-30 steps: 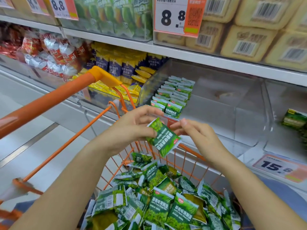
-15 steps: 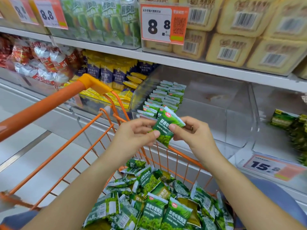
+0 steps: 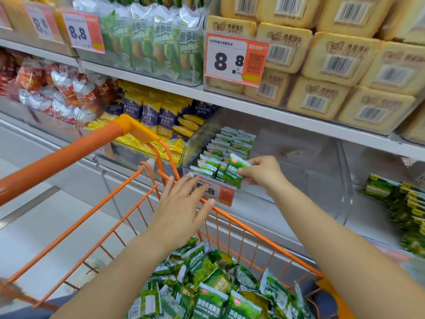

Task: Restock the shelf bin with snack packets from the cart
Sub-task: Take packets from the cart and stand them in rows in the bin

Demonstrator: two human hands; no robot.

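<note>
Placing a packet (image 3: 233, 170) in the bin (image 3: 305, 157).
Right hand (image 3: 264, 172) pinched its edge (light, crinkly, best held by the seam); left hand (image 3: 181, 210) hovered open.

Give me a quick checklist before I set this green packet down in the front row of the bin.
1. Right hand grips the green packet: ok.
2. Packet is at the front of the standing rows in the clear bin: ok.
3. Packet upright like the rows: not ok, it tilts.
4. Bare bin floor to the right of the rows for more stock: ok.
5. Left hand is free, open above the cart rim: ok.
6. More packets in the cart: ok.
</note>
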